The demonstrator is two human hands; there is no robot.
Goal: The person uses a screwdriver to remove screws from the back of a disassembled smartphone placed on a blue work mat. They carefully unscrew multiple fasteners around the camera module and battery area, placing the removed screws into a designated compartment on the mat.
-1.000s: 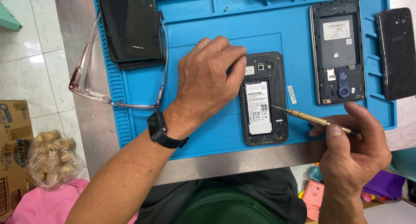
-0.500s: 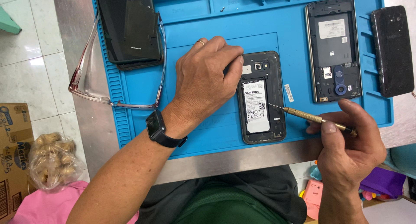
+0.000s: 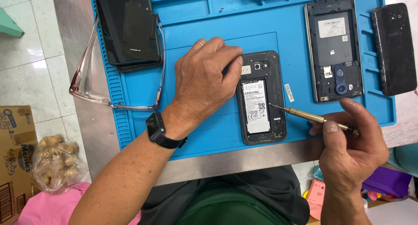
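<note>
This looks like a small phone repair bench in a workshop or shop. A blue repair mat (image 3: pixel 209 133) with moulded trays and ridges along its edges covers a steel worktop (image 3: pixel 217 162), the kind of mat made for small electronics work. On it lie 4 phones or phone parts: an opened phone (image 3: pixel 261 99) with its battery showing, a second opened phone (image 3: pixel 333 46) stripped to its frame, a loose back cover (image 3: pixel 394 48) and a dark phone (image 3: pixel 126 27) lying flat. A fine screwdriver (image 3: pixel 313 117) is in use. The tiled floor (image 3: pixel 30 68), a cardboard box (image 3: pixel 15 159) and a bag of roots (image 3: pixel 56 162) beside the bench suggest a modest, informal shop.
</note>
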